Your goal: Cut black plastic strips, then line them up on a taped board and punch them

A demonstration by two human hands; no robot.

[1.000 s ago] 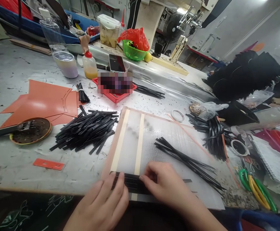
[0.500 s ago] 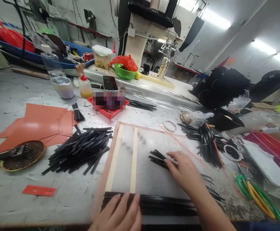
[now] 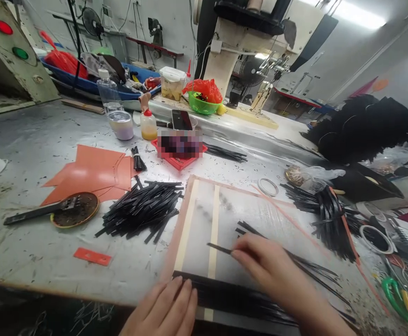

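Note:
A thin black strip point(image 3: 218, 248) is pinched between the thumb and fingers of my right hand point(image 3: 265, 263), its free end pointing left across the pale board point(image 3: 246, 203). My left hand point(image 3: 165, 305) lies flat, pressing the left end of a row of black strips point(image 3: 235, 296) along the board's near edge. Two cream tape bands, a left one point(image 3: 187, 228) and a right one point(image 3: 213, 228), run from the board's far side toward the row. More loose black strips point(image 3: 248, 227) lie just beyond my right hand, which partly covers them.
Left of the board is a heap of short black strips point(image 3: 141, 207), with orange sheets point(image 3: 99, 163), a brush point(image 3: 36, 212) on a round glue-stained lid point(image 3: 81, 210) and a red tag point(image 3: 92, 256). A red tray point(image 3: 179, 162) stands behind; a strip bundle point(image 3: 333, 224) lies right.
My right hand has drawn one strip off the loose strips and moved it nearer the row. My left hand stays at the row's left end. The view has swung left.

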